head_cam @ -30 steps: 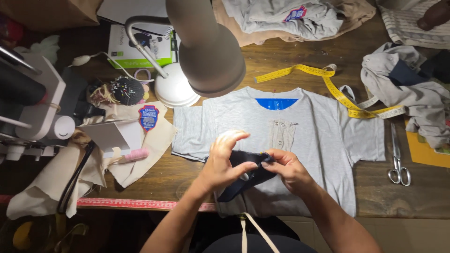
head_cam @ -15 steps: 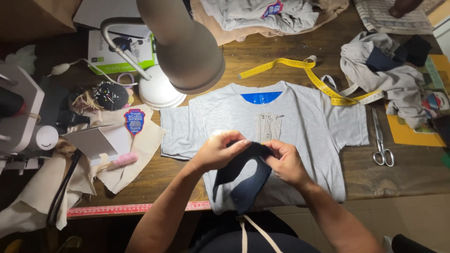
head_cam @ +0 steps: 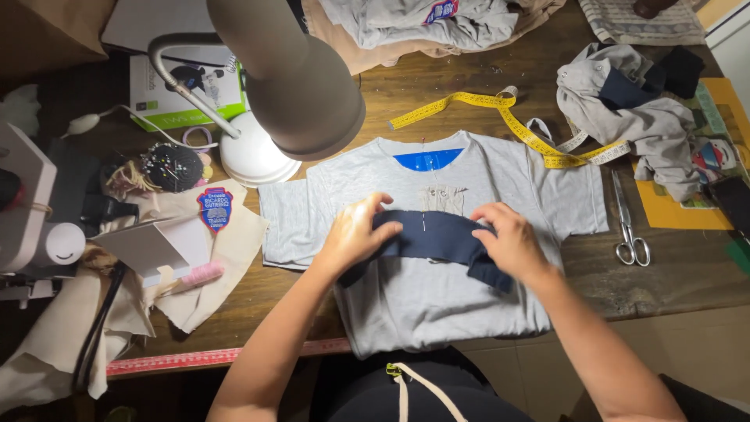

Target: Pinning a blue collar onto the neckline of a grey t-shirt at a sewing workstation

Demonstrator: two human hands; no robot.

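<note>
A grey T-shirt [head_cam: 437,297] lies flat on the wooden table [head_cam: 625,281], its hem at the near edge and its collar pointing away. Across its chest lies a dark navy strip of fabric [head_cam: 430,236], with a pin standing near its middle. The left hand [head_cam: 355,233] presses the strip's left end flat on the shirt, fingers spread and slightly curled; the right hand [head_cam: 512,242] pins down the right end, fingers close together and bent over the cloth. Below the shirt's hem a red measuring stick [head_cam: 226,358] runs along the table edge. Left of the shirt lie beige fabric pieces [head_cam: 226,273] with an embroidered patch [head_cam: 215,209], and beyond them a round black pincushion [head_cam: 173,168]. Right of the shirt, a pair of scissors [head_cam: 627,223] lies lengthwise. Past the collar a yellow tape measure [head_cam: 508,117] curls, just touching the right shoulder. A white desk lamp [head_cam: 281,78] hangs over the shirt's left shoulder. Farther right sits a heap of grey clothing [head_cam: 625,109].
</note>
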